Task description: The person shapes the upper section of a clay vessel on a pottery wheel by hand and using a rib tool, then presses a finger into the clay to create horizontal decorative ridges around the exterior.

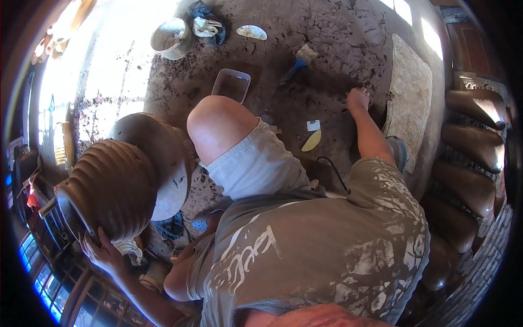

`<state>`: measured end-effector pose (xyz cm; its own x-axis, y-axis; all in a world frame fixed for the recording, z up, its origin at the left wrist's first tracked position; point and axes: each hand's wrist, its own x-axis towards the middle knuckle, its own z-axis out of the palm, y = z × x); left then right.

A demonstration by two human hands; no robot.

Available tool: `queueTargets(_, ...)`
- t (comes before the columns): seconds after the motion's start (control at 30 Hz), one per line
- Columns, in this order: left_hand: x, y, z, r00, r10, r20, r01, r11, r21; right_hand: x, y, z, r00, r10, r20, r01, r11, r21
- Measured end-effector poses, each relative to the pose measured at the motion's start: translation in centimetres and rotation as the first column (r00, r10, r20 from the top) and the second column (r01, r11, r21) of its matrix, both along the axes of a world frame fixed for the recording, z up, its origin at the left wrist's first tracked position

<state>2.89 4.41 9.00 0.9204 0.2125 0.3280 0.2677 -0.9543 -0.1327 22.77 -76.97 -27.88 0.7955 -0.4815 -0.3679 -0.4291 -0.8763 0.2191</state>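
Observation:
A large brown clay pot [111,182] with ribbed, coil-like walls stands at the left on a round base [173,199]. My left hand [103,254] rests at the pot's rim, fingers apart, with the thumb against the outer wall. My right hand [358,99] is stretched out to the far right, low over the clay-smeared surface [348,60]. Its fingers curl downward, and whatever they hold, if anything, is hidden. Nearest to it are a wide brush [299,62] with a blue handle and a pale, stained sheet [409,98].
A yellow kidney-shaped scraper [311,140] and a small white square [313,125] lie beyond my lap. Farther off are a clear rectangular tub [231,74], a whitish bucket [171,39], a white cloth [206,27] and a pale oval piece [251,32]. Several smooth brown clay forms [471,141] line the right.

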Motion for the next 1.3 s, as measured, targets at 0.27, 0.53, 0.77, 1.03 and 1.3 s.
queueTargets(0.27,0.6,0.0,-0.5,0.996,-0.078,0.044,0.072,0.99,0.117,2.9,-0.6,3.4,0.991,0.024,-0.132,-0.011,0.995,0.097)
queueTargets(0.53,-0.1,0.6,-0.8,0.994,-0.089,0.057,0.083,0.992,0.098,8.0,0.2,1.3,0.954,0.298,0.042,-0.298,0.954,0.01)
queueTargets(0.77,-0.4,0.8,-0.7,0.996,-0.061,0.063,0.054,0.993,0.1,11.0,-1.6,-1.5,0.892,0.444,-0.082,-0.449,0.891,-0.062)
queueTargets(1.03,0.5,0.2,-0.8,0.982,-0.17,0.083,0.16,0.98,0.119,11.3,-2.8,2.5,0.994,0.052,0.096,-0.076,0.958,0.276)
queueTargets(1.3,-0.3,1.4,-0.9,0.99,-0.129,0.063,0.117,0.98,0.161,10.7,3.0,1.2,0.981,0.156,0.114,-0.166,0.982,0.089)
